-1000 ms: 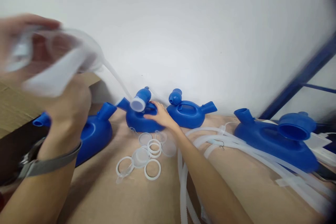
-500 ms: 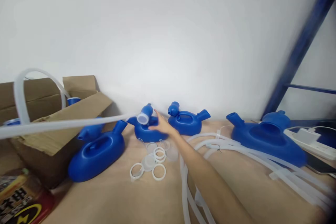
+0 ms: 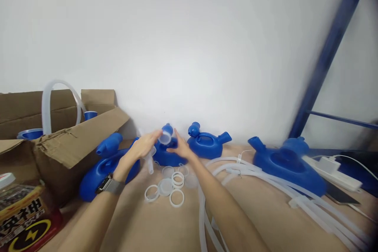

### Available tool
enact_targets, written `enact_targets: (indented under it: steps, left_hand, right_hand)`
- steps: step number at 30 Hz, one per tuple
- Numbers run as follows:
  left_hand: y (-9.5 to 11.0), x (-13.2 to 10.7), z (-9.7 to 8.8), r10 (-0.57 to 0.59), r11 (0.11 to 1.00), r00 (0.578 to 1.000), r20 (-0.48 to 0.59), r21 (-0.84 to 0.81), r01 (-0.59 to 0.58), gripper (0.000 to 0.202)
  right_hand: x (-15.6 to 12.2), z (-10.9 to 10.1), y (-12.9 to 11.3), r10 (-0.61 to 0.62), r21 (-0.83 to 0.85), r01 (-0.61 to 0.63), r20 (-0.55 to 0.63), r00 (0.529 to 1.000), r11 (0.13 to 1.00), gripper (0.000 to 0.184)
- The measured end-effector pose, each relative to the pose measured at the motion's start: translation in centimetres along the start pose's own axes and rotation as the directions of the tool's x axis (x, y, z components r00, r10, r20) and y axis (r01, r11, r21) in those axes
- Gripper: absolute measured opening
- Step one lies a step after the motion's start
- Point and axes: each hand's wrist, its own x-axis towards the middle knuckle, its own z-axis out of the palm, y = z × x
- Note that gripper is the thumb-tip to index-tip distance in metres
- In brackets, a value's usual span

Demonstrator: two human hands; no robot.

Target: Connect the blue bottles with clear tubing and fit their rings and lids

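Observation:
A small blue plastic vessel (image 3: 169, 156) with a spout stands near the wall, a clear cap (image 3: 165, 137) on its neck. My left hand (image 3: 143, 147), a watch on its wrist, reaches in from the left and its fingers touch the cap; a short clear tube piece (image 3: 150, 163) hangs below the palm. My right hand (image 3: 180, 149) rests against the vessel's right side, fingers stretched out. Several white rings and clear discs (image 3: 171, 186) lie on the wooden table in front of both hands.
Other blue vessels sit at the left (image 3: 102, 167), centre (image 3: 206, 144) and right (image 3: 288, 163). An open cardboard box (image 3: 62, 141) with a white hose stands left, a printed packet (image 3: 22, 220) before it. Clear tubing (image 3: 260, 181) sprawls right; power strip (image 3: 333, 167), blue rack post (image 3: 327, 55).
My left hand, which was raised high at the left with clear tubing, has come down to the capped vessel. The long tube no longer spans the view. The camera has tilted back.

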Motion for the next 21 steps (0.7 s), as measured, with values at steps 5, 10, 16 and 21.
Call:
enact_targets:
  steps: [5,10,16,21]
  left_hand:
    - [0.0,1.4,4.2,-0.088,0.990,0.996,-0.030,0.104,0.091,0.069]
    - [-0.6,1.5,5.2,-0.043,0.984,0.999,-0.023,0.171,0.047,0.052]
    - [-1.6,1.7,4.5,-0.009,0.980,1.000,-0.004,0.199,0.010,0.039]
    - [-1.5,1.7,4.7,0.011,0.978,1.000,-0.008,0.210,-0.009,0.035]
  right_hand:
    - [0.3,-0.2,-0.1,-0.069,-0.088,0.069,-0.001,0.998,0.994,0.123]
    - [2.5,-1.5,-0.9,-0.244,-0.177,0.247,0.038,0.969,0.953,0.128]
    - [5.4,-0.3,-0.5,-0.568,-0.164,0.572,0.073,0.820,0.804,0.084]
    - [5.2,1.1,-0.1,-0.556,-0.157,0.549,-0.003,0.831,0.821,0.077]
